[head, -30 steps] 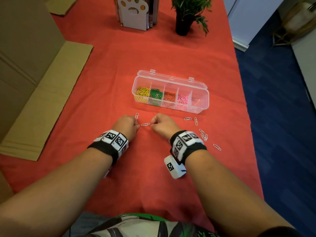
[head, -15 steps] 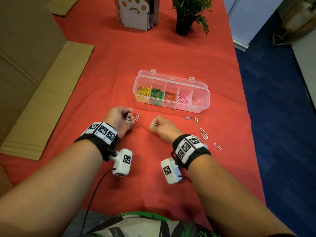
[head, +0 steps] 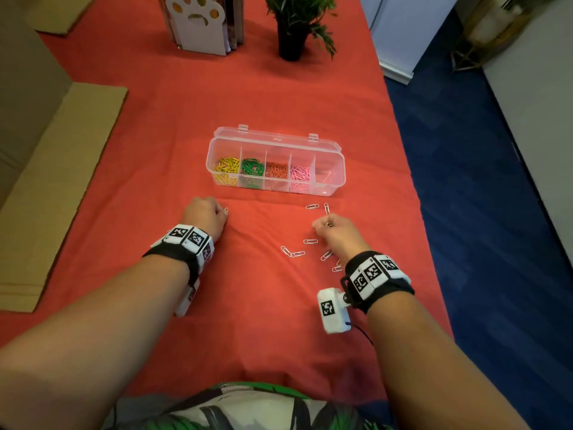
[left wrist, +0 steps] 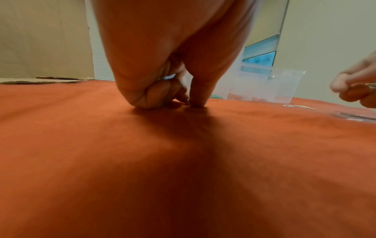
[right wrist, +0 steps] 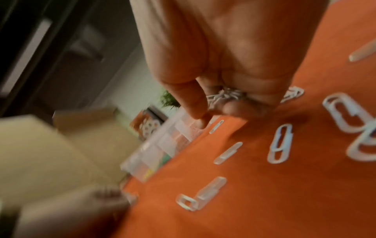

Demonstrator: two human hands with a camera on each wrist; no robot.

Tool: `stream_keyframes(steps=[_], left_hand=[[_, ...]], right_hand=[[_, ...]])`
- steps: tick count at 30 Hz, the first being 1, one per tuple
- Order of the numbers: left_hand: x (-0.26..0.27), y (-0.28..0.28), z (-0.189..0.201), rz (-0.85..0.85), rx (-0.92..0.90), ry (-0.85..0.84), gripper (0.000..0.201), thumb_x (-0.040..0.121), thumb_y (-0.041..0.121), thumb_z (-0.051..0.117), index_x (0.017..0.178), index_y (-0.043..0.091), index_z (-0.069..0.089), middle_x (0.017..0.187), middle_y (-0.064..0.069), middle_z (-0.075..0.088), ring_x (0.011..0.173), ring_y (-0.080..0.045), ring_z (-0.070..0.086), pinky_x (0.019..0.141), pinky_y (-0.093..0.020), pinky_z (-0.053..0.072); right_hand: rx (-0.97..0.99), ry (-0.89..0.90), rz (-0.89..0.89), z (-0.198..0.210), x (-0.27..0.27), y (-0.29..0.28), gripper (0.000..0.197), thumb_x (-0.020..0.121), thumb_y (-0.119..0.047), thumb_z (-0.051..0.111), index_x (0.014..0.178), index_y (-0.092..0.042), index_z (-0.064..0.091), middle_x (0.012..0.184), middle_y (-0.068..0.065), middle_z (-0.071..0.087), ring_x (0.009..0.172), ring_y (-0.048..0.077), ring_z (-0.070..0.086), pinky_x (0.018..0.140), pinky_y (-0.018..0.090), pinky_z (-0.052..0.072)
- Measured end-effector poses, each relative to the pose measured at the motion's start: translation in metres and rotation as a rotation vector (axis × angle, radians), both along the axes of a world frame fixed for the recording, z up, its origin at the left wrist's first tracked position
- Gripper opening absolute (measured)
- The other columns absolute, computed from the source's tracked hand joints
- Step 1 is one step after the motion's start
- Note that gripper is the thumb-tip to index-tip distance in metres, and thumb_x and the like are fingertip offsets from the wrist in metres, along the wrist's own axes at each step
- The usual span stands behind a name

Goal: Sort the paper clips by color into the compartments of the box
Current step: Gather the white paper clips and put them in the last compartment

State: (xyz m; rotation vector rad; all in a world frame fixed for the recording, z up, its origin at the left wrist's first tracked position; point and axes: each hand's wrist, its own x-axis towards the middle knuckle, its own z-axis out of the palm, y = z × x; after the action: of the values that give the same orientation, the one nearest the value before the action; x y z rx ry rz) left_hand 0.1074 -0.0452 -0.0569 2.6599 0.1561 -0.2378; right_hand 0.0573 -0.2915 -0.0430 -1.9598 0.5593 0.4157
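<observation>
The clear compartment box (head: 339, 169) stands open on the red cloth, holding yellow (head: 228, 169), green (head: 252, 169), orange (head: 277, 171) and pink clips (head: 300, 174); its rightmost cell looks almost bare. My left hand (head: 225, 213) is knuckles-up below the box's left end, thumb and forefinger (left wrist: 198, 98) pressed to the cloth at a white clip (head: 226, 209), with more white showing inside its curled fingers (left wrist: 170, 77). My right hand (head: 325, 224) is below the box's right end and grips a bunch of white clips (right wrist: 223, 95). Several loose white clips (head: 310, 241) lie around it.
A paw-print file stand (head: 198, 23) and a potted plant (head: 291, 29) stand at the far end of the table. Flat cardboard (head: 62, 169) lies along the left side. The table's right edge (head: 412, 187) drops to blue carpet.
My right hand has moved right to the scattered white clips, still holding its bunch. My left hand has turned knuckles-up and come down onto the single clip by it.
</observation>
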Motion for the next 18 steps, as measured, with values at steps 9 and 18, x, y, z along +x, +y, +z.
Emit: stream_keyframes(steps=[9, 18], left_hand=[[-0.017, -0.034, 0.016, 0.385, -0.983, 0.475, 0.017, 0.089, 0.008, 0.047, 0.075, 0.018, 0.050, 0.063, -0.002, 0.043, 0.042, -0.009, 0.043, 0.041, -0.018, 0.033], [-0.025, -0.063, 0.034, 0.461, -1.255, 0.776, 0.028, 0.086, 0.022, 0.038, 0.061, 0.015, 0.048, 0.051, 0.000, 0.050, 0.042, -0.011, 0.050, 0.043, -0.016, 0.045]], right_hand=[[-0.696, -0.097, 0.505, -0.017, -0.015, 0.015, 0.020, 0.085, -0.011, 0.053, 0.104, -0.005, 0.053, 0.113, 0.015, 0.048, 0.107, 0.033, 0.052, 0.096, 0.037, 0.041], [-0.744, 0.048, 0.642, -0.019, -0.013, 0.019, 0.037, 0.079, -0.014, 0.041, 0.113, -0.003, 0.050, 0.114, 0.014, 0.048, 0.112, 0.034, 0.047, 0.096, 0.042, 0.043]])
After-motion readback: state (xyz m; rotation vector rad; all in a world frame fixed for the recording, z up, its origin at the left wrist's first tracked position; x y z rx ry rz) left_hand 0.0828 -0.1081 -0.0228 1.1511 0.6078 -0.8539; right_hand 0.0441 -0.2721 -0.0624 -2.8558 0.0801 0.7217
